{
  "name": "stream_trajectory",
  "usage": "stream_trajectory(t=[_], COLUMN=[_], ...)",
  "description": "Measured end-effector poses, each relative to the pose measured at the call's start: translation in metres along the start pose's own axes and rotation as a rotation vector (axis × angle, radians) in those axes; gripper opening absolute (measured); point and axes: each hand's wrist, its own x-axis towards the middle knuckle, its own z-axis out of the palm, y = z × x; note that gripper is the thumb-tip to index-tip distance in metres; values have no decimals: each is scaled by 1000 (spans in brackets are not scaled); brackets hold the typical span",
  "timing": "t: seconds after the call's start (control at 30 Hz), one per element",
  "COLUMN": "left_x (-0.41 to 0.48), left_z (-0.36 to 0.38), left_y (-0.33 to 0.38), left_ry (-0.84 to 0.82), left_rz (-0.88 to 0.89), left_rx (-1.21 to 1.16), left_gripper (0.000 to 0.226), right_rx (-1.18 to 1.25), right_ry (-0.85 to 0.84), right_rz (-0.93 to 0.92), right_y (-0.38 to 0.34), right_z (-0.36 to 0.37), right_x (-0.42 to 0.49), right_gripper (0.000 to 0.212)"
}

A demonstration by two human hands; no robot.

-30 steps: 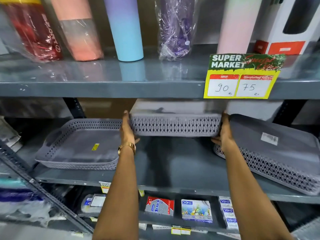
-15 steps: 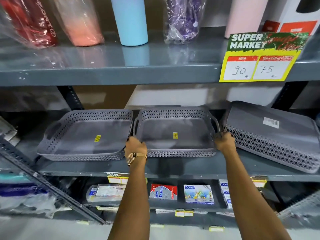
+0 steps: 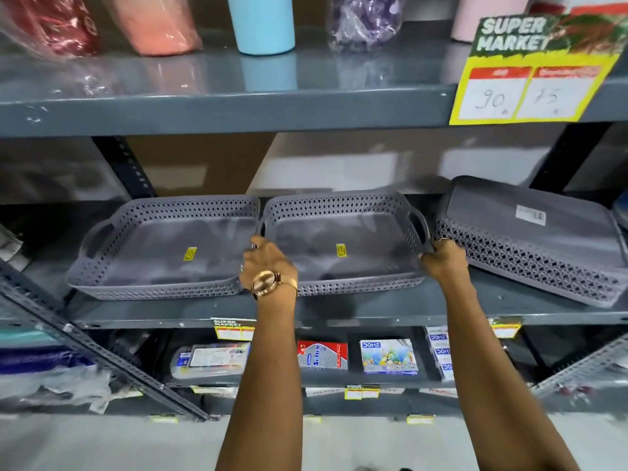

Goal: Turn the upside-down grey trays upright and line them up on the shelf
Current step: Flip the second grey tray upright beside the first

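Head cam's blurry; my left hand (image 3: 266,258) and right hand (image 3: 443,258) grip the middle tray (image 3: 339,246), pulled nearer the shelf (image 3: 373,309) front edge than before; upside-down tray (image 3: 530,239) cut off right.

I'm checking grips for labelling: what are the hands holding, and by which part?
Both hold the middle tray: left hand at its left handle, right hand at its right handle.
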Motion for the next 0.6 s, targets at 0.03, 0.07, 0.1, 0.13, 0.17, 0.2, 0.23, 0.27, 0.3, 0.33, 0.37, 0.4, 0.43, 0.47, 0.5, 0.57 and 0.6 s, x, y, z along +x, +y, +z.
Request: stream_trajectory(t=[0.03, 0.07, 0.1, 0.13, 0.17, 0.2, 0.23, 0.27, 0.3, 0.33, 0.37, 0.4, 0.43, 0.47, 0.5, 0.57, 0.6], left_x=[-2, -2, -4, -5, -7, -10, -13, -18, -22, -28, -37, -46, -57, -65, -69, -75, -78], left_z=[-5, -10, -13, -13, -13, -8, 0, 11, 22, 33, 46, 57, 70, 81, 92, 116, 126], left_y=[7, 14, 23, 32, 41, 56, 68, 85, 101, 118, 140, 158, 181, 199, 216, 249, 264], left_ry=[39, 78, 111, 135, 148, 159, 158, 147, 123, 89, 58, 30, 6, -17, -35, -43, -49], left_rz=[4, 17, 48, 98, 169, 255, 336, 411, 470, 518, 560, 594, 628, 654, 679, 712, 713], left_rx=[55, 88, 98, 98, 100, 104, 106, 89, 44, -19, -94, -162, -219, -263, -294, -330, -337], left_gripper=[64, 64, 64, 64, 62, 59, 56, 53, 51, 49, 46, 42, 39, 37, 36, 35, 37], right_rx=[1, 3, 6, 19, 40, 73, 103, 120, 125, 129, 134, 138, 140, 138, 107, 7, -39], right_ry=[3, 0, -8, -31, -47, -60, -66, -52, -27, 4, 57, 104, 144, 170, 194, 237, 235], right_rz=[-10, -10, -15, -15, -15, -10, -10, -7, -21, -41, -70, -97, -113, -114, -106, -72, -12], right_y=[3, 6, 9, 12, 14, 17, 20, 24, 29, 32, 38, 45, 55, 66, 78, 105, 119], right_z=[-5, -10, -17, -23, -29, -40, -49, -63, -74, -86, -103, -116, -132, -142, -149, -167, -176], right_x=[0, 1, 3, 6, 9, 15, 20, 28, 35, 41, 49, 55, 65, 77, 88, 113, 126], right_gripper=[28, 26, 23, 22, 23, 25, 29, 33, 32, 27, 20, 14, 12, 16, 23, 41, 54])
